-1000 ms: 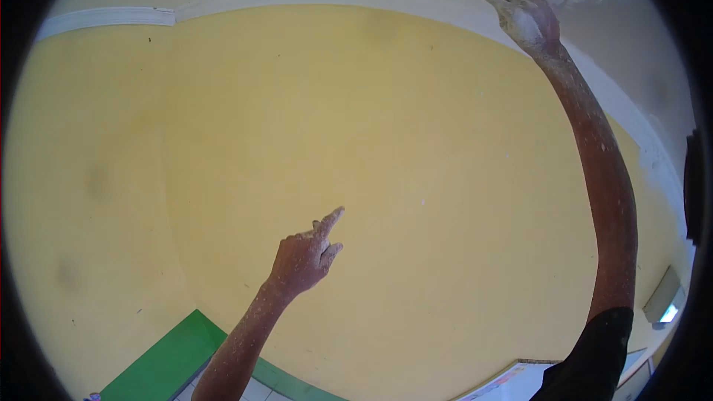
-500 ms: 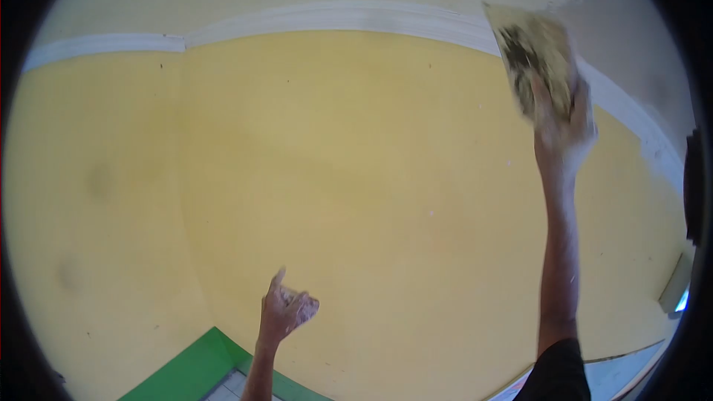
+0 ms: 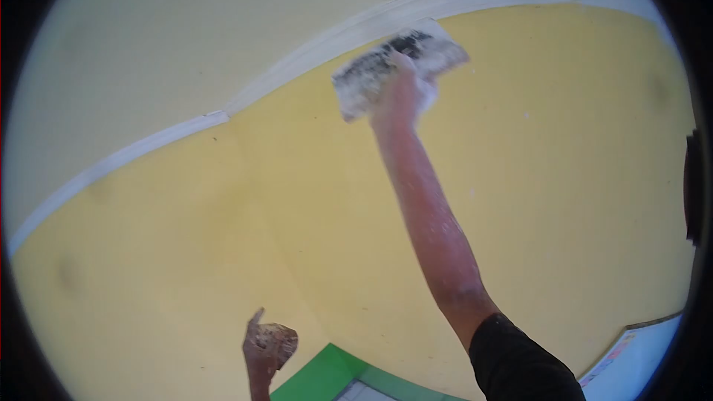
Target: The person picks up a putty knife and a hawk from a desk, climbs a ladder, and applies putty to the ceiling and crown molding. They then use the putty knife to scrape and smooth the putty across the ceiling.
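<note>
My right hand point(image 3: 401, 96) is raised high with its fingers closed around a rectangular plastering trowel point(image 3: 364, 78). The trowel is smeared with white and dark residue and lies tilted near the white ceiling moulding point(image 3: 327, 41), overlapping the upper yellow wall point(image 3: 297, 163) in this view. Low in the view, my left hand point(image 3: 261, 353) has one finger pointing up and the others curled at a brownish, white-streaked shape; what it holds I cannot make out. White dust coats my right hand and forearm.
Above the moulding spreads the pale ceiling point(image 3: 148, 52), with a greyer patch at the upper right. A green band point(image 3: 319, 371) runs along the wall's bottom by a tiled patch. A light blue panel point(image 3: 631, 364) stands at lower right, and a dark object point(image 3: 692, 186) at the right edge.
My right hand has swung the trowel left along the moulding and turned it flatter. The view has tilted and shifted; my left hand sits slightly lower in it.
</note>
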Tool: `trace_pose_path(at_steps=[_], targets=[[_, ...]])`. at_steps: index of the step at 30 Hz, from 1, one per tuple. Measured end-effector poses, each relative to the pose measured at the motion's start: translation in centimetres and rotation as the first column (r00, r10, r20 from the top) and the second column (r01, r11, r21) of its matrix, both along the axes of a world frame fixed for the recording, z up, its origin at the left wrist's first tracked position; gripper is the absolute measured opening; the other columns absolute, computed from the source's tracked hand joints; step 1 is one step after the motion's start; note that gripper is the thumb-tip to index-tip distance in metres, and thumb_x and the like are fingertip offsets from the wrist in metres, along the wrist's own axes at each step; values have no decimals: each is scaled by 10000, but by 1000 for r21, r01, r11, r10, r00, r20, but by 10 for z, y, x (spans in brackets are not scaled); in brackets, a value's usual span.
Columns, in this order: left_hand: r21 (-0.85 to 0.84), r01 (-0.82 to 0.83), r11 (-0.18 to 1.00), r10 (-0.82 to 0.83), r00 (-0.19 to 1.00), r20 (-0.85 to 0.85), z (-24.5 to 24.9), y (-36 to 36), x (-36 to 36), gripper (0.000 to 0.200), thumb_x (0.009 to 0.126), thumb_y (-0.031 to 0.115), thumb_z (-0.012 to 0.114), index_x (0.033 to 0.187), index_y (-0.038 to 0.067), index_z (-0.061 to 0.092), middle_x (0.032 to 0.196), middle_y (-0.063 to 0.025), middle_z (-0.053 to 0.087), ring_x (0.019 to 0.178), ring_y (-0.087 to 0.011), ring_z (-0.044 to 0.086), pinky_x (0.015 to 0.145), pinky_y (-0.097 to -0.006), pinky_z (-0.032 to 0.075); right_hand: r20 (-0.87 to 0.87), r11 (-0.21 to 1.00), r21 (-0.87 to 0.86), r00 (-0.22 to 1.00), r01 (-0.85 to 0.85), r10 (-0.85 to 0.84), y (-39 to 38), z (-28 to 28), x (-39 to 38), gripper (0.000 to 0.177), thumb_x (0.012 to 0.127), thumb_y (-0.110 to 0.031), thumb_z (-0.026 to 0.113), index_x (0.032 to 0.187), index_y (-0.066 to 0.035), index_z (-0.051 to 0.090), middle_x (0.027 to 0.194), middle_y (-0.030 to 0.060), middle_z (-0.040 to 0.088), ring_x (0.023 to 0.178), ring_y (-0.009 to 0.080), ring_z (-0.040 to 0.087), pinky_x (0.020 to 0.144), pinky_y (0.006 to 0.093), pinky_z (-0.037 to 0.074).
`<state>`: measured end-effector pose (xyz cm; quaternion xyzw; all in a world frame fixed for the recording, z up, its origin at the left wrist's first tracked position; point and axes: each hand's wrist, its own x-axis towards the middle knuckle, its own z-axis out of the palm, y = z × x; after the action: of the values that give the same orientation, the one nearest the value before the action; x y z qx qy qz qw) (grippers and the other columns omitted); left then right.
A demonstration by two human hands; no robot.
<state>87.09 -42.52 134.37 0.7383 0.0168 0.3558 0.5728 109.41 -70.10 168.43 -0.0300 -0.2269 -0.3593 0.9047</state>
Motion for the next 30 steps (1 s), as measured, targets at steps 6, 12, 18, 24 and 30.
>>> trace_pose_path(at_steps=[6,12,18,24,30], targets=[[349,-184,919,41,925,379,84,-4,-30,715,909,207,780,1503,24,426,833,-48,641,755,-173,644,736,-356,572,66,956,277,991,95,-117,80,24,40,541,960,-61,592,1454,67,413,1315,201,610,1125,285,631,985,375,478],[601,-783,-164,36,604,796,199,-179,-2,419,997,114,527,1409,46,558,808,-152,650,658,-303,627,654,-407,514,82,982,166,993,-92,79,24,-3,61,547,1012,-144,542,1521,-16,388,1484,233,471,1329,318,502,1052,369,434],[86,-830,-552,-322,307,896,267,-334,38,469,987,215,618,1441,138,532,751,-161,648,573,-283,583,585,-423,486,-141,972,208,987,111,-82,-64,-51,75,595,965,-64,537,1534,-35,366,1387,142,561,1210,284,583,1036,358,429],[-27,-782,-623,-324,226,918,188,-520,78,493,947,289,684,1420,223,562,730,-146,668,617,-292,636,631,-434,520,-263,973,139,954,185,-144,-219,-174,111,620,887,61,460,1490,-77,418,1385,81,531,1251,235,528,1081,392,370],[-94,-752,-652,-362,201,910,330,-293,9,507,941,356,696,1420,258,562,682,-89,680,595,-276,660,644,-413,533,-171,971,181,977,159,-128,-17,-47,49,635,801,101,468,1415,-59,462,1281,103,523,1207,280,521,1050,399,397]])
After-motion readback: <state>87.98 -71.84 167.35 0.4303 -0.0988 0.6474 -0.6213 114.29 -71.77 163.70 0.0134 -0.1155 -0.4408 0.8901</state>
